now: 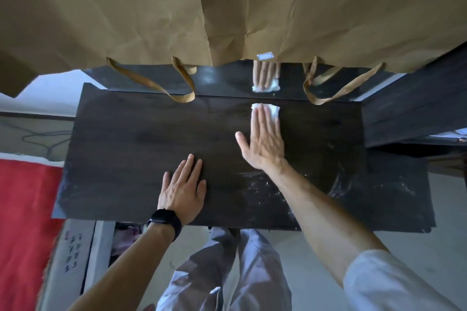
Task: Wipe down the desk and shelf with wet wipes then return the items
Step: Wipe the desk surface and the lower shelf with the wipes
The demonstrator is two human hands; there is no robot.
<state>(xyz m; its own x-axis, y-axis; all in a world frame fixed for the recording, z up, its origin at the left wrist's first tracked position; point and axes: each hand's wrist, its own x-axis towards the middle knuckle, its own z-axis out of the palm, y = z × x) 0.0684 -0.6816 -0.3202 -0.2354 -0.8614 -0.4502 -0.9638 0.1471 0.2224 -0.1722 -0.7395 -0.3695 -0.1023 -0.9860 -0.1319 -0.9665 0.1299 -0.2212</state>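
A dark wooden desk top (141, 139) fills the middle of the view. My right hand (262, 139) lies flat on it near the back edge, fingers together, pressing a white wet wipe (274, 111) under the fingertips. My left hand (184, 187) rests flat on the desk closer to me, fingers spread, nothing in it; a black watch (165, 219) is on that wrist. A glossy back panel (227, 81) mirrors the right hand and the wipe. Wet streaks and white specks (267, 187) mark the desk's right front part.
Brown paper bags (227, 7) hang upside down above the back of the desk, their handles (182, 93) dangling onto it. A dark side panel (414, 111) stands at the right. A red cloth (25, 222) and a cardboard box (73, 252) lie at the left. My legs (227, 272) are below.
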